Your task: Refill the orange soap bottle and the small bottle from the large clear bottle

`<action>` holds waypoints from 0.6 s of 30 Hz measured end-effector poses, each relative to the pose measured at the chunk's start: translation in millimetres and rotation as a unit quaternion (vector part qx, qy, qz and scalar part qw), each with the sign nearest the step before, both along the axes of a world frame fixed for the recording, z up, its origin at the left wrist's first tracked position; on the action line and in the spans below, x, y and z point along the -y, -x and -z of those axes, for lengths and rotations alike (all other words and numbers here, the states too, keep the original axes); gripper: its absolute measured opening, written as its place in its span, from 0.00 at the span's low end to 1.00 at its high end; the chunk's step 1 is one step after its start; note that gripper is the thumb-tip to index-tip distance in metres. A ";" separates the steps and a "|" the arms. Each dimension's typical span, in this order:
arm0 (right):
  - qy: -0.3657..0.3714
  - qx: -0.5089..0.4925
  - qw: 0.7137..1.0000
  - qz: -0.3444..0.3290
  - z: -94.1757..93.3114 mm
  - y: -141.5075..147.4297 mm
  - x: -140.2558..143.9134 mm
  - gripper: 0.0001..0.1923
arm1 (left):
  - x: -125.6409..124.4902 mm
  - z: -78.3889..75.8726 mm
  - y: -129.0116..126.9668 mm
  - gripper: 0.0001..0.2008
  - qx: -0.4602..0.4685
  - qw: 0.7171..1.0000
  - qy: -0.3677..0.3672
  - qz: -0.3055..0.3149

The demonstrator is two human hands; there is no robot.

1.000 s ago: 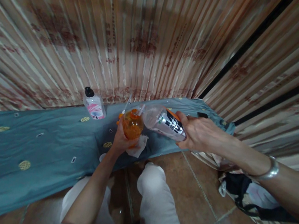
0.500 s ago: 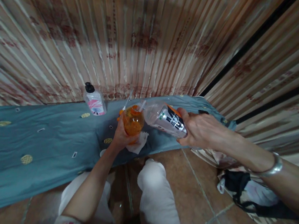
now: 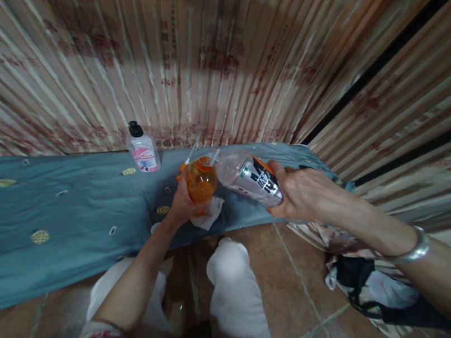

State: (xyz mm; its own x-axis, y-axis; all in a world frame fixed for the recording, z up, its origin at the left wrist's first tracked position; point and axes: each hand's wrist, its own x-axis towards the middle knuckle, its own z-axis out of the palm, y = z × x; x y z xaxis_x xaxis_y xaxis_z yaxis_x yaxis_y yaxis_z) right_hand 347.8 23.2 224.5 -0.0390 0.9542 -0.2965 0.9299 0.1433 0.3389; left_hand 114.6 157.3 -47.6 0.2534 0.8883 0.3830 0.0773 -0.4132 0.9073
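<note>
1. Left hand (image 3: 183, 203): arm raised steeply from the lower frame, wrist straight, fingers wrapped from below around the orange bottle (image 3: 201, 179), which stands upright above the teal cloth (image 3: 53, 211).
2. Right hand (image 3: 302, 193): arm comes in from the right edge, nearly level, a metal bangle (image 3: 416, 249) on the wrist. The fingers are closed around the base of the clear bottle (image 3: 247, 176).
3. The clear bottle lies tipped almost flat, its neck toward the orange bottle's mouth; the two meet or nearly meet there, and contact cannot be confirmed.
4. A white tissue (image 3: 209, 215) lies on the cloth just below and right of the orange bottle, partly covered by the left hand.
5. A small pump bottle (image 3: 142, 149) with pink label stands well left of the orange bottle, against the curtain (image 3: 209, 53).
6. Hard to read: the thin white items at the orange bottle's mouth are too small to identify; any liquid flow is not discernible; label print is blurred.
7. Cut off: both elbows; a dark bag (image 3: 363, 294) far right of the orange bottle is partly hidden by the right forearm.
</note>
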 end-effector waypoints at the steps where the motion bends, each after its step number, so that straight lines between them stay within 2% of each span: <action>1: 0.000 -0.002 1.000 0.000 0.3 -0.2 -0.1 0.40 | 0.3 -0.4 -0.3 0.63 -0.001 1.000 0.001 0.000; 18: -0.001 -0.019 1.000 0.008 -3.9 2.3 1.6 0.41 | 3.2 -11.7 -3.6 0.60 0.011 1.000 0.007 0.004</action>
State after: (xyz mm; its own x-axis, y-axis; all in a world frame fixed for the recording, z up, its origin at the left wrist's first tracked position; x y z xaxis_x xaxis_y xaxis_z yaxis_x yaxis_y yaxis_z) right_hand 345.5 21.6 228.5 -0.0354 0.9555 -0.2928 0.9443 0.1279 0.3032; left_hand 118.2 154.1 -35.9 0.2519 0.8917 0.3761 0.0551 -0.4012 0.9143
